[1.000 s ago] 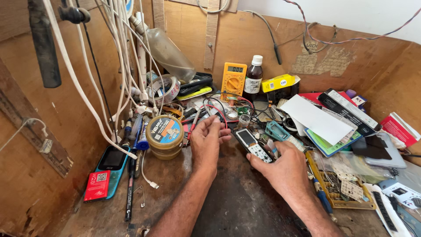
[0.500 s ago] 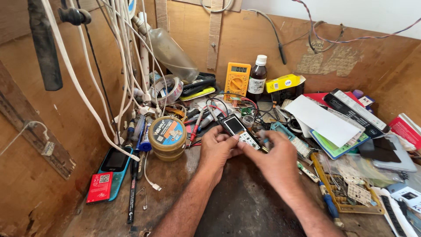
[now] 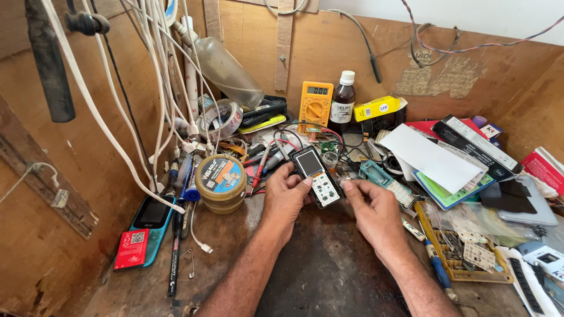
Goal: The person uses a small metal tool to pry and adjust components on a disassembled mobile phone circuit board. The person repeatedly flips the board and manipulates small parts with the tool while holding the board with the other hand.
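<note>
Where a second ago the left hand (image 3: 286,198) reached alone toward the tangle of wires, both hands now meet on the small phone (image 3: 318,176) at the centre of the workbench (image 3: 329,276). The phone, earlier held lower at 4 o'clock from the left hand by the right hand (image 3: 373,214) only, sits tilted between them, screen end away. The left hand is closed on its near-left edge, thumb over the keypad; the right hand's fingertips pinch its lower right corner. The underside of the phone is hidden.

At 9 o'clock from the hands stands a round tin (image 3: 221,182), unmoved. At 8 o'clock lie a blue phone (image 3: 151,228) and a red battery (image 3: 131,250). At 4 o'clock a yellow tray (image 3: 464,275) holds small parts too fine to identify. At 12 o'clock, against the back board, stand a yellow meter (image 3: 315,107) and a dark bottle (image 3: 342,104). Items at the right edge are cut off.
</note>
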